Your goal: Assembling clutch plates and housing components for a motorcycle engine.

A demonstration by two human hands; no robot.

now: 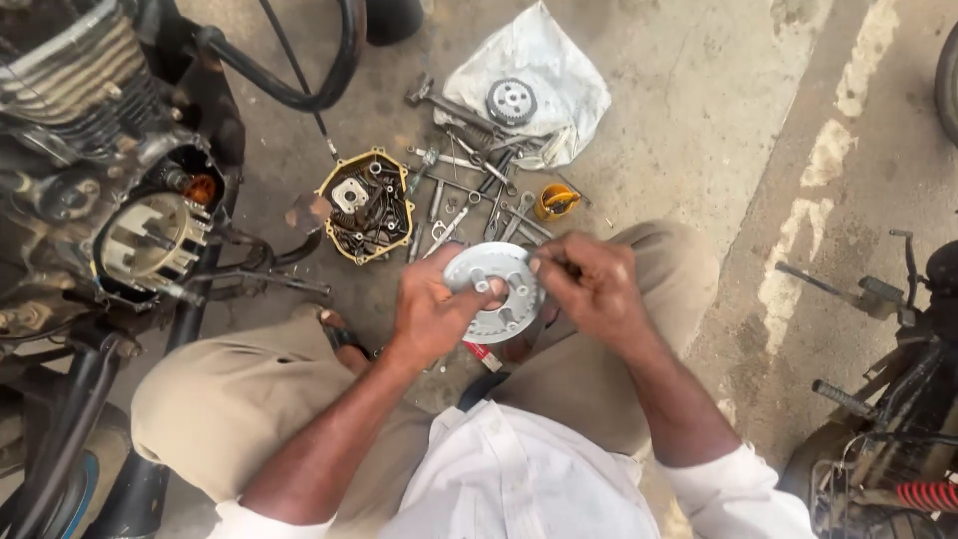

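Gripping a round silver clutch plate (496, 290) with toothed rim and ring of holes, the left hand (436, 317) is closed on its near-left edge, thumb pressed across the face beside the centre opening and fingers curled behind. The right hand (591, 284) is pinched tight at the plate's right rim, thumb and forefinger drawn together on the edge; whether a small part sits between those fingertips cannot be told. The plate hangs tilted above the person's knees, over the concrete floor (689, 100).

Beyond the plate, farther from the person, lie scattered spanners (469, 195), and just past them a white cloth (544, 70) carrying a small toothed gear (511, 101). A little yellow container (555, 202) sits beyond the plate to the right. Left of the spanners rests an engine side cover with a yellow gasket edge (366, 206), filled with bolts and small parts. Far left of the plate stands a motorcycle engine (90, 120) with its slotted clutch basket (150, 240) exposed.
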